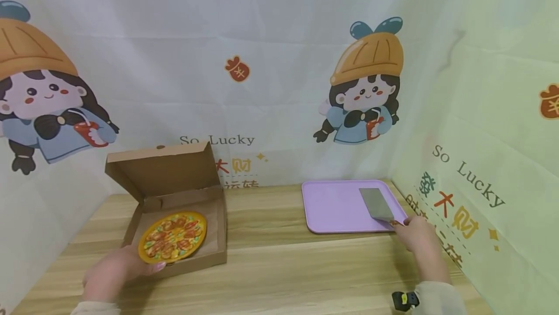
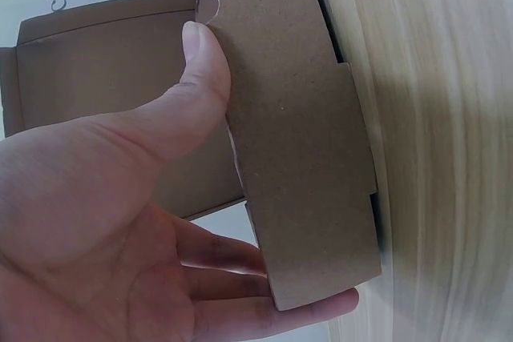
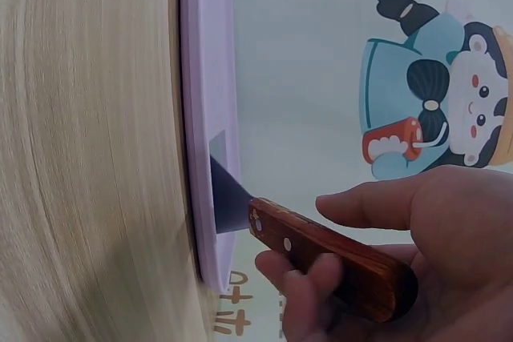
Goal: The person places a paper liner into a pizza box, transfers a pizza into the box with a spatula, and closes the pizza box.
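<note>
An open cardboard pizza box (image 1: 218,230) stands on the left of the table with a round, topped pizza (image 1: 174,237) in it. At the box's front left corner my left hand (image 1: 115,269) grips the cardboard. In the left wrist view, the thumb (image 2: 207,66) lies along the edge by the notch, and the other fingers (image 2: 272,314) reach round the side. My right hand (image 1: 419,237) holds a spatula (image 1: 376,203) by its riveted wooden handle (image 3: 321,258), fingers curled about it. The flat metal blade lies over the right part of a lilac tray (image 1: 334,208).
The wooden table (image 1: 262,266) shows between the box and the tray. A printed cloth (image 1: 279,87) hangs behind and along both sides, close behind the box lid (image 1: 174,174) and the tray's far edge.
</note>
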`<state>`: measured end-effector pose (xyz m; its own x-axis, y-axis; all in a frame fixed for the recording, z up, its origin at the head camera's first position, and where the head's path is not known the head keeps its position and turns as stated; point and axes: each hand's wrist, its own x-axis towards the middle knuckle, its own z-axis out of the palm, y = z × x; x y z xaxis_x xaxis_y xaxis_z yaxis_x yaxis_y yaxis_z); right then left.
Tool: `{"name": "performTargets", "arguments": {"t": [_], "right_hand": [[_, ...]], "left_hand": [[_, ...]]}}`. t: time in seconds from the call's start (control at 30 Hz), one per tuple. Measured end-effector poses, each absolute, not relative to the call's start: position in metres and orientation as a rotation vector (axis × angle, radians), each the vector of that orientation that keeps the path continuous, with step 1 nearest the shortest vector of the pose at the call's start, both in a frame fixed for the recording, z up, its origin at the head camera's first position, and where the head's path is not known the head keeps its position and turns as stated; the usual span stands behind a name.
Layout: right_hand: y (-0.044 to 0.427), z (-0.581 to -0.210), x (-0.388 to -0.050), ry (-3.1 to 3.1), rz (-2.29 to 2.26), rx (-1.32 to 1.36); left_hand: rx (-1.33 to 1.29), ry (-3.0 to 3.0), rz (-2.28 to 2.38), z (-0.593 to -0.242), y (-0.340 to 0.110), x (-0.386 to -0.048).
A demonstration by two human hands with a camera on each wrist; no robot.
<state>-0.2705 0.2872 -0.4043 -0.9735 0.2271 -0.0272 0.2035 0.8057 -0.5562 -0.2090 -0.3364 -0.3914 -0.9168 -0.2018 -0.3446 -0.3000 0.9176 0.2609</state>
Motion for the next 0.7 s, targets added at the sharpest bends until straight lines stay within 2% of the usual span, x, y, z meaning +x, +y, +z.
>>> {"name": "performTargets", "arguments": {"t": [0.43, 0.7], "right_hand": [[0.284, -0.394, -0.262, -2.913, 0.856, -0.361], [0.254, -0.370, -0.249, -2.804, 0.760, -0.292]], "left_hand": [[-0.368, 2.767, 0.443, -0.391, -0.332, -0.209], [-0.334, 2.763, 0.429, -0.389, -0.325, -0.205]]}}
